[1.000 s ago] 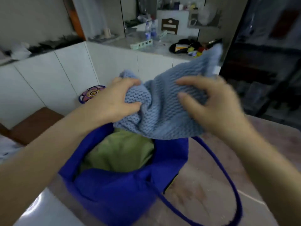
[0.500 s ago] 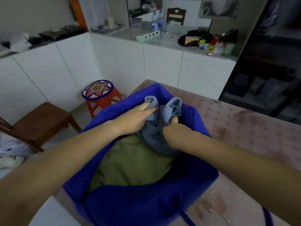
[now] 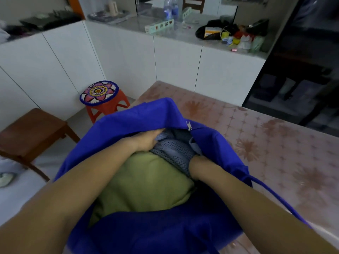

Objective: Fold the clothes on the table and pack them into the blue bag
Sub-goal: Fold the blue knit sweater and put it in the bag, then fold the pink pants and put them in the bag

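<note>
Inside the blue bag (image 3: 117, 129), at its far end, the light-blue knit garment (image 3: 174, 153) is being pressed down by both hands. The left hand (image 3: 146, 140) is curled over the garment's far-left edge, its fingers closed on the knit just under the bag's rim. The right hand (image 3: 197, 162) is buried to the wrist in the fabric on the other side, so whether its fingers are spread or clenched cannot be told. Directly nearer the person than the held knit, a folded green garment (image 3: 145, 182) fills most of the bag, and the knit is wedged between it and the bag's far wall. Just beyond the hands, a zipper pull (image 3: 189, 125) hangs at the rim. The bag rests on the patterned table (image 3: 275, 143), of which no other clothing is seen on the visible part.

Judged from this, the packing step is nearly finished, but several things could go amiss. The loose open weave could be snagged on the zipper pull, which lies close to the grip. The fold could be undone if the knit is bunched further while being pushed down, and the soft bag walls could collapse inward once the hands are withdrawn.
</note>
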`<state>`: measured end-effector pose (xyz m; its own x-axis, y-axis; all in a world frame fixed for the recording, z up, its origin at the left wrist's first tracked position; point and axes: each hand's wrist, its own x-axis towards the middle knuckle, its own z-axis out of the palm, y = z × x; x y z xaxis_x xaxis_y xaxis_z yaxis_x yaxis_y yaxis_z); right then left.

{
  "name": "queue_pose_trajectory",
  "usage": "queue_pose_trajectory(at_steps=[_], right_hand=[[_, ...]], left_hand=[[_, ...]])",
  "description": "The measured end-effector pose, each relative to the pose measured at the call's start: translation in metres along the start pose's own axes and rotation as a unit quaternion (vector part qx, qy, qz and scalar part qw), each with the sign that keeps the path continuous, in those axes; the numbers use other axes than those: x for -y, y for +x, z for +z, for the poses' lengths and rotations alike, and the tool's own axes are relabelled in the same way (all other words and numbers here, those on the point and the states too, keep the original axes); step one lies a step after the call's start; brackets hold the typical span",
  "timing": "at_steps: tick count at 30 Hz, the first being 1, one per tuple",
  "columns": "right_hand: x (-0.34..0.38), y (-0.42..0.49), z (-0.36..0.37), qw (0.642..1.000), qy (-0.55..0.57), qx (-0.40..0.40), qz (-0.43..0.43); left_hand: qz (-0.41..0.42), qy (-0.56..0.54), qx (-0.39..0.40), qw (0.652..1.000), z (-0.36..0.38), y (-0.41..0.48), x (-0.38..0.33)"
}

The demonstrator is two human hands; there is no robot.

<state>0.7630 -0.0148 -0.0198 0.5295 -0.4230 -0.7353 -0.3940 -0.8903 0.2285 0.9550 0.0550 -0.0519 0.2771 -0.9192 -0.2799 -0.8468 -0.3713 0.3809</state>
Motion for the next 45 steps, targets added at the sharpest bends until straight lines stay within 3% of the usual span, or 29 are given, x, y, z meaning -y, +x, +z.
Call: queue_pose_trajectory(at_steps=[5, 8, 12, 15, 17, 19, 20, 25, 30, 38, 45], right_hand=[[0.0, 0.003, 0.007, 1.0, -0.005, -0.004, 0.006], [0.001, -0.011, 0.005, 0.999, 0.004, -0.038, 0.022], [0.002, -0.06, -0.005, 0.979, 0.176, -0.103, -0.003], [-0.008, -0.117, -0.006, 0.919, 0.277, -0.234, -0.153], [-0.02, -0.159, 0.005, 0.846, 0.366, -0.282, -0.266], [-0.036, -0.185, 0.027, 0.765, 0.48, -0.307, -0.301], [-0.044, -0.191, 0.042, 0.743, 0.513, -0.32, -0.286], [-0.077, -0.211, 0.117, 0.712, 0.56, -0.381, -0.186], [-0.129, -0.262, 0.207, 0.701, 0.588, -0.39, -0.104], [-0.269, -0.375, 0.468, 0.662, 0.628, -0.386, 0.136], [-0.375, -0.501, 0.674, 0.632, 0.572, -0.369, 0.37]], left_hand=[[-0.056, -0.016, 0.088, 0.994, 0.004, 0.008, 0.002], [-0.098, 0.022, 0.086, 0.991, 0.001, 0.001, -0.014], [-0.14, 0.1, 0.07, 0.983, -0.009, -0.033, -0.049], [-0.142, 0.137, 0.092, 0.976, -0.025, -0.072, -0.082], [-0.112, 0.117, 0.091, 0.983, -0.043, -0.099, -0.109], [-0.054, 0.083, 0.032, 0.995, -0.061, -0.126, -0.136], [-0.019, 0.066, -0.002, 0.998, -0.066, -0.138, -0.15], [0.098, 0.03, -0.073, 0.992, -0.05, -0.182, -0.225], [0.176, 0.043, -0.108, 0.978, 0.003, -0.199, -0.312], [0.183, 0.085, 0.009, 0.979, 0.182, -0.157, -0.508], [0.299, 0.051, 0.077, 0.95, 0.32, -0.151, -0.754]])
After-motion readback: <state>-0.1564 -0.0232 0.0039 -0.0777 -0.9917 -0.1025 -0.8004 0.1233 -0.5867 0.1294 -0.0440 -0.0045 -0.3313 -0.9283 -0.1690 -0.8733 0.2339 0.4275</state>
